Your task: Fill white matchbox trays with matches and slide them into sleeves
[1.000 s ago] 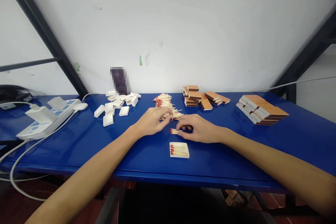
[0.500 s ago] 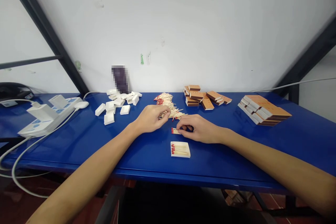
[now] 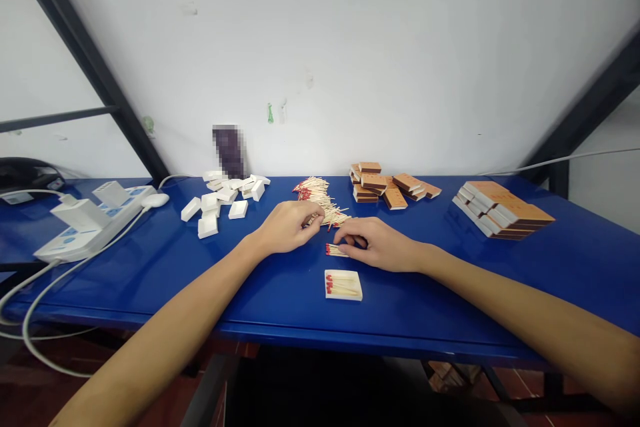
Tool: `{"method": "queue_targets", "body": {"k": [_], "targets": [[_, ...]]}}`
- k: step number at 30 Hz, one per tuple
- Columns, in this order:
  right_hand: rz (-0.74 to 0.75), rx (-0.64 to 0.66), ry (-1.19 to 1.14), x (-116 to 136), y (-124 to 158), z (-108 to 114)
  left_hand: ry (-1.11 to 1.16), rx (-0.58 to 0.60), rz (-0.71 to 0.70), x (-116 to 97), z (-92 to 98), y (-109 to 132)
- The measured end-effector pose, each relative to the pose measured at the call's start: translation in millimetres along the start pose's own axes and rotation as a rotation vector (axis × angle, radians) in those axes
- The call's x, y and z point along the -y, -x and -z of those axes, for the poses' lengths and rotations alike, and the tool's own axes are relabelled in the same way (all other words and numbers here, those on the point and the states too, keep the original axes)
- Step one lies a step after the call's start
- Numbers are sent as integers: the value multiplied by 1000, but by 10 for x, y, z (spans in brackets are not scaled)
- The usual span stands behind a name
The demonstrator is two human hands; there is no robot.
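Observation:
My left hand is curled beside the near left edge of a pile of red-headed matches. Match sticks show in the gap between its thumb and fingers. My right hand, thumb and bent fingers apart, hovers over or touches a small row of matches on the blue table; the fingers partly hide their tail ends. Just in front of this row lies a white matchbox tray with several matches in it, heads to the left.
White matchbox trays lie scattered at the left. Orange-brown matchbox sleeves are heaped behind my right hand, and stacked matchboxes stand further right. A power strip with white cables sits at the far left of the blue table.
My right hand has shifted very slightly left, and its fingers have changed position a little over the small row of matches. My left hand stays almost where it was.

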State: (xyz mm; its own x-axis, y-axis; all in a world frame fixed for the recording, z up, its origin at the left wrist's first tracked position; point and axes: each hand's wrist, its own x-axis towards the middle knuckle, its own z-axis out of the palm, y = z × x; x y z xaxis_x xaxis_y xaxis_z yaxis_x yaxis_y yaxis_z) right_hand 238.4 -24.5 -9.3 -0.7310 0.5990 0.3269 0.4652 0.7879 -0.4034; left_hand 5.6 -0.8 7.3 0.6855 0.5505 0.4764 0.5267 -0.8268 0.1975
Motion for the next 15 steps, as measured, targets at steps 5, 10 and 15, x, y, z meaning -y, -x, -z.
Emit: {"method": "queue_targets", "body": {"k": [5, 10, 15], "targets": [[-10, -13, -5, -30, -4, -19, -8, 21, 1, 9, -2, 1], [-20, -30, -18, -16, -7, -22, -24, 49, 13, 15, -9, 2], [-120, -118, 56, -82, -12, -12, -39, 122, 28, 8, -4, 1]]}}
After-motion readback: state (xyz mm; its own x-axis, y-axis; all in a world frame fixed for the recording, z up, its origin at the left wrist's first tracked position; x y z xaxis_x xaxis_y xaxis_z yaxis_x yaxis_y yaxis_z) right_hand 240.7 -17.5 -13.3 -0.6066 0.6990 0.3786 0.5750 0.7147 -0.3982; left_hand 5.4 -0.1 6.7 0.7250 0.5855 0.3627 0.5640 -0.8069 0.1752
